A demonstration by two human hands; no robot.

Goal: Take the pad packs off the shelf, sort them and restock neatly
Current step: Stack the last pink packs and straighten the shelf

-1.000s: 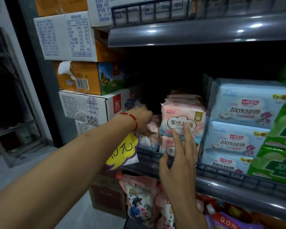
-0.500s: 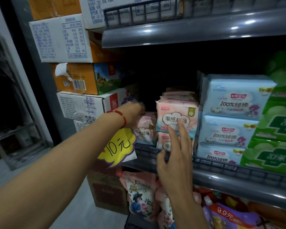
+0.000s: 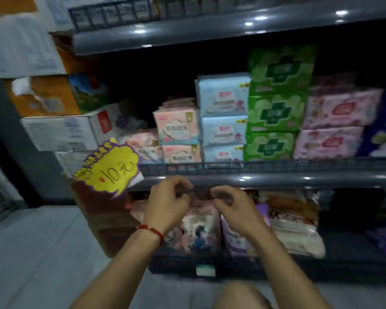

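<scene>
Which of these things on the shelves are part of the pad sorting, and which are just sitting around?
Part of the job:
pink pad packs
blue pad packs
green pad packs
middle shelf
left hand and right hand, both down in front of the lower shelf

Just around:
yellow price sign
cardboard boxes
snack bags
</scene>
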